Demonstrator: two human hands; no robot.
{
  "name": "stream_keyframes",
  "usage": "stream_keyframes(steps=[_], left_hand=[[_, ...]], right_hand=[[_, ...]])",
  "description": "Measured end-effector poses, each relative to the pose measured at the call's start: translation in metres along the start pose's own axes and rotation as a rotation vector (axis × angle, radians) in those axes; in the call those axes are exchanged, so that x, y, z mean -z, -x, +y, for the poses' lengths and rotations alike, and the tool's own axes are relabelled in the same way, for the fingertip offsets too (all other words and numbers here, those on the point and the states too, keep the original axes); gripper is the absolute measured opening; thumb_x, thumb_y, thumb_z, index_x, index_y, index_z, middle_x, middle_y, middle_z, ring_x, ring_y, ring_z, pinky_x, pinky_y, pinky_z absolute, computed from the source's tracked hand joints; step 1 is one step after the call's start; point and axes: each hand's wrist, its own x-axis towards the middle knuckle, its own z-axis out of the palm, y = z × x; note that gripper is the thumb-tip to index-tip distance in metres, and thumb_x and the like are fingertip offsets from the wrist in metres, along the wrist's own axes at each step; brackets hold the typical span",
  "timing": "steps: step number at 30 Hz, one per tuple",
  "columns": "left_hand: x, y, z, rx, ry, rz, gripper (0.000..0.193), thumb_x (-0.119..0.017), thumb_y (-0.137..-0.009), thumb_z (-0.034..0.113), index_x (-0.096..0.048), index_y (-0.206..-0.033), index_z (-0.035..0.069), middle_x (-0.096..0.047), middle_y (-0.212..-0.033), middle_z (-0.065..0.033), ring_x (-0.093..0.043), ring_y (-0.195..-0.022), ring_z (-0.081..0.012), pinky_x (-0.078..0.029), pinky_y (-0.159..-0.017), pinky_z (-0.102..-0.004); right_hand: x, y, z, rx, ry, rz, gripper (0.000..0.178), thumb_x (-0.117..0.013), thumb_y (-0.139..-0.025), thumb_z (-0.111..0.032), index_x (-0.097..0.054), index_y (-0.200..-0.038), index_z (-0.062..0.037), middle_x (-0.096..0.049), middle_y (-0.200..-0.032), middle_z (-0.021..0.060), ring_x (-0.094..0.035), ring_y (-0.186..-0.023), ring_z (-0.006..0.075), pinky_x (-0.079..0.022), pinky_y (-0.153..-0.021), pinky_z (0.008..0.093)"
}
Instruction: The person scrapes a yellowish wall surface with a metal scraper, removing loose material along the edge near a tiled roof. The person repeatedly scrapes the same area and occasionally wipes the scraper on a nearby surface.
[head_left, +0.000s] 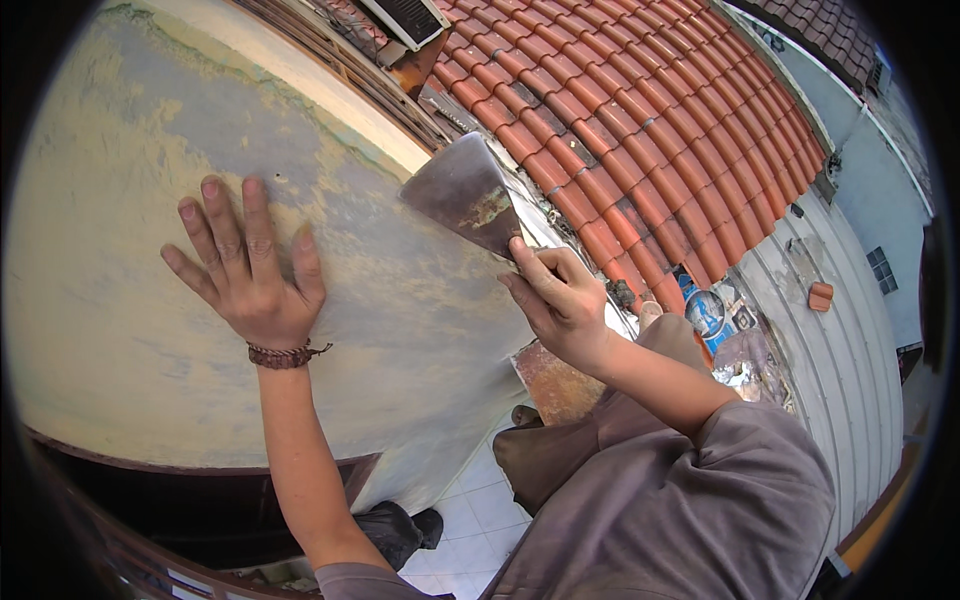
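The left hand (250, 285) rests against the patchy wall (130, 330), grip spread wide; in the right hand (565, 305), the grip pinches a broad scraper (465, 195). Orange roof tiles (640, 130) slope beyond.

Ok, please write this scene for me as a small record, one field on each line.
Left hand: spread open, palm toward the wall
Right hand: grips a scraper, its wide blade pointing up and left; contact with the wall unclear
Left wrist: braided brown bracelet
Wall finish: yellowish with grey patches
Upper right: orange tiled roof
Below: white floor tiles
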Motion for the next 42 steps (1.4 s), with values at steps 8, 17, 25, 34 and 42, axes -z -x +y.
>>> stream_keyframes(steps=[8,17,25,34,42], left_hand=[[0.000,-0.002,0.000,0.011,0.001,0.038,0.051,-0.048,-0.098,0.044,-0.052,-0.142,0.018,-0.043,-0.152,-0.0096,-0.033,-0.145,-0.0302,-0.010,-0.122,-0.0521],[0.003,0.002,-0.003,0.041,0.000,0.015,0.050,-0.051,-0.097,0.040,-0.054,-0.141,0.017,-0.045,-0.151,-0.0092,-0.036,-0.144,-0.0297,-0.012,-0.121,-0.0527],[0.005,0.000,-0.002,0.043,-0.004,0.001,0.049,-0.051,-0.097,0.039,-0.055,-0.140,0.016,-0.044,-0.152,-0.0096,-0.036,-0.144,-0.0301,-0.014,-0.121,-0.0529],[0.004,0.000,-0.003,0.043,0.002,0.018,0.049,-0.051,-0.097,0.039,-0.056,-0.139,0.015,-0.046,-0.150,-0.0101,-0.036,-0.144,-0.0302,-0.014,-0.121,-0.0525],[0.005,-0.001,-0.003,0.051,-0.004,0.006,0.048,-0.052,-0.096,0.039,-0.057,-0.138,0.015,-0.046,-0.150,-0.0099,-0.037,-0.143,-0.0303,-0.014,-0.121,-0.0528]], right_hand=[[-0.002,0.002,-0.010,-0.048,0.020,0.006,0.052,-0.078,-0.079,0.001,-0.063,-0.129,-0.0016,-0.058,-0.081,0.0092,-0.055,-0.065,0.0156,-0.046,-0.057,0.0277],[0.031,-0.014,-0.019,-0.293,-0.284,-0.152,0.049,-0.068,-0.091,-0.012,-0.052,-0.136,-0.0006,-0.057,-0.077,0.0071,-0.055,-0.063,0.0134,-0.046,-0.056,0.0291],[0.031,-0.025,-0.014,-0.642,-0.832,-0.302,0.048,-0.050,-0.104,-0.021,-0.038,-0.143,0.0044,-0.057,-0.080,0.0055,-0.052,-0.053,0.0076,-0.041,-0.044,0.0210],[0.026,-0.027,-0.031,-0.613,-0.693,-0.286,0.056,-0.055,-0.102,-0.026,-0.039,-0.146,0.0051,-0.056,-0.067,0.0022,-0.051,-0.054,0.0060,-0.043,-0.050,0.0231],[0.024,-0.039,-0.038,-0.682,-0.718,-0.267,0.055,-0.056,-0.102,-0.025,-0.040,-0.144,0.0065,-0.056,-0.067,0.0008,-0.049,-0.050,0.0057,-0.041,-0.047,0.0226]])
